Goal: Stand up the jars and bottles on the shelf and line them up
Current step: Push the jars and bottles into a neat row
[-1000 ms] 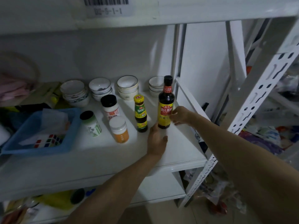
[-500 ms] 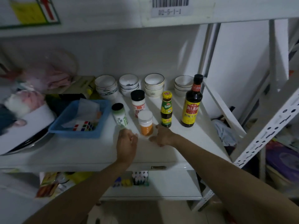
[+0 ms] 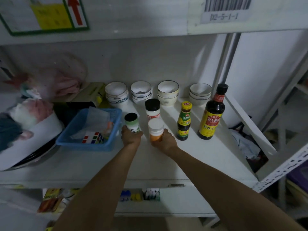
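Five containers stand upright on the white shelf (image 3: 191,157). My left hand (image 3: 131,136) grips the base of a white-green bottle with a black cap (image 3: 132,122). My right hand (image 3: 165,142) wraps the orange jar with a white lid (image 3: 156,130). Behind that jar stands a white jar with a black lid (image 3: 152,110). To the right stand a small dark sauce bottle with a yellow cap (image 3: 184,120) and a tall soy sauce bottle (image 3: 212,114), both untouched.
Stacks of white bowls (image 3: 168,93) line the back wall. A blue basket (image 3: 86,144) holding a puzzle cube (image 3: 93,138) sits left of the bottles, with bags and dark plates further left. A slanted white brace (image 3: 246,124) bounds the shelf's right side.
Both hands moved forward from the shelf surface and closed around the green bottle and the orange jar. The head camera shifted closer; a second ago the hands were at the soy sauce bottle.
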